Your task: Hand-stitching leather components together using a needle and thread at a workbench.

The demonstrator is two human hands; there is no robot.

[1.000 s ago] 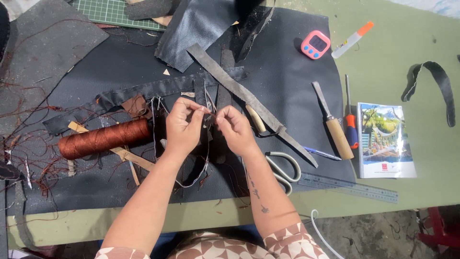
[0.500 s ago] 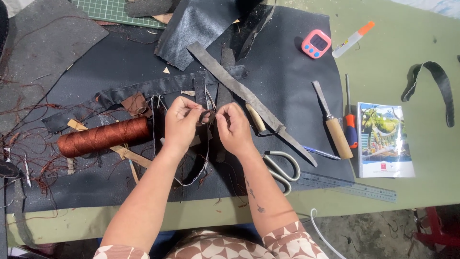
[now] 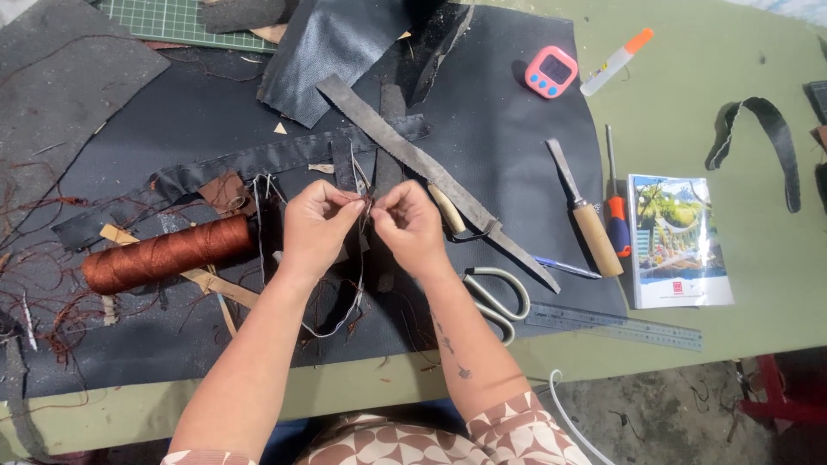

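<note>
Near the table's front edge lie a steel ruler (image 3: 616, 326) and scissors (image 3: 493, 297), and to the right a rectangular booklet (image 3: 678, 241) with a green landscape cover and white lower band. At centre the left hand (image 3: 314, 228) and right hand (image 3: 413, 228) meet, fingertips pinched nearly closed on a thin brown thread (image 3: 365, 203) over a dark leather strip (image 3: 360, 258). A rust-brown spool (image 3: 168, 254) lies left; farther back sit a pink square timer (image 3: 550, 71) and a green cutting mat (image 3: 164, 19).

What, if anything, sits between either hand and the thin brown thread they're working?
Nothing visible. Left hand and right hand both pinch the thin brown thread directly, fingertips nearly meeting above the narrow dark leather strip. The brown thread spool lies off to the left.
</note>
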